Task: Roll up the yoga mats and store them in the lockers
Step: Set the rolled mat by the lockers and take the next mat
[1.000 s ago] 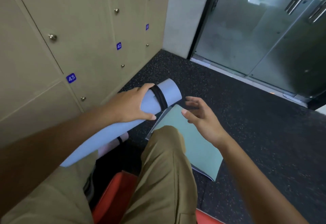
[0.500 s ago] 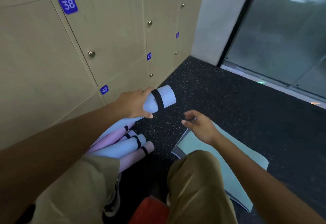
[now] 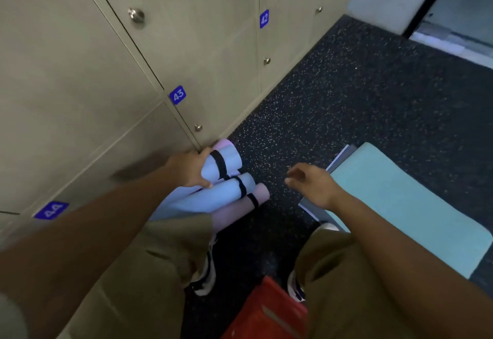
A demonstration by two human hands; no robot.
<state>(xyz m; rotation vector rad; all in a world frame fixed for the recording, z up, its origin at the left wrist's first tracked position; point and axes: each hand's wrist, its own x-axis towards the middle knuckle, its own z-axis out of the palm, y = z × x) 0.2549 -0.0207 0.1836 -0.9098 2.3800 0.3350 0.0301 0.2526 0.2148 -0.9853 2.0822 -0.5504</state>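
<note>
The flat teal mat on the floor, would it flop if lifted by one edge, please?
Probably yes: the teal mat lies thin and flat, so it would likely drape. It looks foam-like, so probably light. Unrolled, it is unlikely to roll.

Locker doors [image 3: 202,45]: matt beige, faint woodgrain look, smooth. Knobs [image 3: 136,15]: shiny silvery metal. Number tags [image 3: 177,95]: glossy blue plastic, white digits. Floor [image 3: 346,104]: rough black rubber-like surface, pale speckles. Rolled blue mat [image 3: 229,160]: soft matt foam, smooth; black cloth strap [image 3: 220,164] round it. Pink rolled mat [image 3: 234,209]: same matt foam. Flat teal mat [image 3: 405,205]: matt, finely textured foam. Trousers [image 3: 149,272]: matt khaki woven cloth. Red item [image 3: 269,314] at bottom edge: smooth, plastic-looking.
</note>
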